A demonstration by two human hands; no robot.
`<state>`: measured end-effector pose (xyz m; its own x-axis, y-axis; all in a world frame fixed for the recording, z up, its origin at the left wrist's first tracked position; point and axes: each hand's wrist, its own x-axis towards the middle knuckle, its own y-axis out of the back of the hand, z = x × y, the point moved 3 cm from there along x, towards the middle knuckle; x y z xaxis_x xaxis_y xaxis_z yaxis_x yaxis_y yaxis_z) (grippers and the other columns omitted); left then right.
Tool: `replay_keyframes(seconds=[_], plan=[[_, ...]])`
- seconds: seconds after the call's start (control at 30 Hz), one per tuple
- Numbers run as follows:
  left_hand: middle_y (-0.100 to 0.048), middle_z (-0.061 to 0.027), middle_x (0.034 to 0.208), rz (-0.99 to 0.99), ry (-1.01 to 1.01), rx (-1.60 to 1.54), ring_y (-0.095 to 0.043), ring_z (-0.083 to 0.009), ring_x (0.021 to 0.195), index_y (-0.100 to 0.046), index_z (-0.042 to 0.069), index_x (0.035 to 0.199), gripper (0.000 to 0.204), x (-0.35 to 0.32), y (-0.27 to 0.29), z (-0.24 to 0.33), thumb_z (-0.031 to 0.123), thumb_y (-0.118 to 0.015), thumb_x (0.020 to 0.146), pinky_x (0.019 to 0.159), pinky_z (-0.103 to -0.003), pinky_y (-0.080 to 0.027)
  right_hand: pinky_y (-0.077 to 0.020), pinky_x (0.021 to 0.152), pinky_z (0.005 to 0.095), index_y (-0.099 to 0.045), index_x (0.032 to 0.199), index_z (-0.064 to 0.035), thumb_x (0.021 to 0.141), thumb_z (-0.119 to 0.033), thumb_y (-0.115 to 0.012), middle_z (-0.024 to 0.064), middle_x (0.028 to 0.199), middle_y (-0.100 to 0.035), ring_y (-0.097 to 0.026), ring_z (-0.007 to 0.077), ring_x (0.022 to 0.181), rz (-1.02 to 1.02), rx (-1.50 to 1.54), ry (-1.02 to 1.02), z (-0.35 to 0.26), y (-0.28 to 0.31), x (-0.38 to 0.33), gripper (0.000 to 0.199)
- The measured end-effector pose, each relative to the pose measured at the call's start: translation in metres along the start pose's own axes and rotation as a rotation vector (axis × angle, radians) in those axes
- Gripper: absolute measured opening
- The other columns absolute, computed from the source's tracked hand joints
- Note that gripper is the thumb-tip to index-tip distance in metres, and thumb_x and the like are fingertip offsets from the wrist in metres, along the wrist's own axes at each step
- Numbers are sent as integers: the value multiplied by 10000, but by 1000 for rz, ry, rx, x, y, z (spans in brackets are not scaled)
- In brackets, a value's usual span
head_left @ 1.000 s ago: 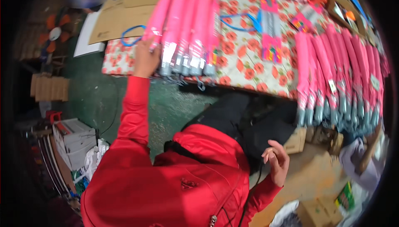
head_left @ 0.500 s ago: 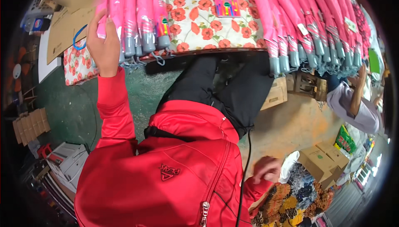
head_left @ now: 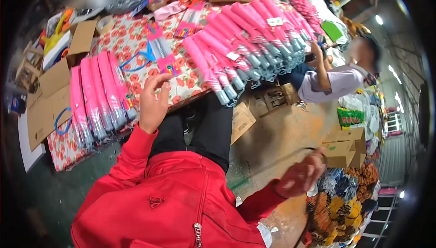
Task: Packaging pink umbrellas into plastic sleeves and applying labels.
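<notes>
My left hand hovers at the table's front edge, fingers bent and apart, nothing in them. On its left lie several pink umbrellas with grey handles, side by side in clear sleeves. A flat clear-and-pink packaging sleeve lies just beyond my fingertips, with a blue strap loop beside it. To the right, a larger row of pink umbrellas overlaps along the edge. My right hand is raised away from the table, blurred, its fingers curled around a thin black cable.
A flowered cloth covers the table. An opened cardboard box is at the left. A co-worker sits beyond the right row. Cardboard boxes and piled patterned fabric stand at the right. A wooden stool is under the table edge.
The view has turned right, showing more of the co-worker. My left hand has come off the left umbrellas. My right hand has risen, and the black cable has swung right with it.
</notes>
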<state>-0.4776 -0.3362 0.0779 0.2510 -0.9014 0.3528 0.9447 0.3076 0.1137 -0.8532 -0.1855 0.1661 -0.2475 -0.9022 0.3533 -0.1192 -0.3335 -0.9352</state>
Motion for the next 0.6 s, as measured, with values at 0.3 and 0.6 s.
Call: replay_keyframes(seconds=[0.3, 0.6], plan=[[-674, -99, 956, -327, -33, -188, -601, -203, 754, -672, 3, 1034, 190, -19, -88, 17, 35, -555, 888, 692, -306, -486, -437, 494, 250, -447, 1331, 31, 943, 44, -439, 105, 1024, -566, -481, 100, 560, -394, -201, 778, -96, -161, -97, 388], [-673, -80, 891, -781, -110, -256, -570, -190, 719, -687, 10, 1013, 191, -71, -132, 36, 82, -574, 877, 675, -299, -477, -442, 526, 284, -466, 1319, 28, 945, -7, -452, 107, 1022, -581, -494, 120, 582, -445, -448, 711, -31, -213, -129, 375]])
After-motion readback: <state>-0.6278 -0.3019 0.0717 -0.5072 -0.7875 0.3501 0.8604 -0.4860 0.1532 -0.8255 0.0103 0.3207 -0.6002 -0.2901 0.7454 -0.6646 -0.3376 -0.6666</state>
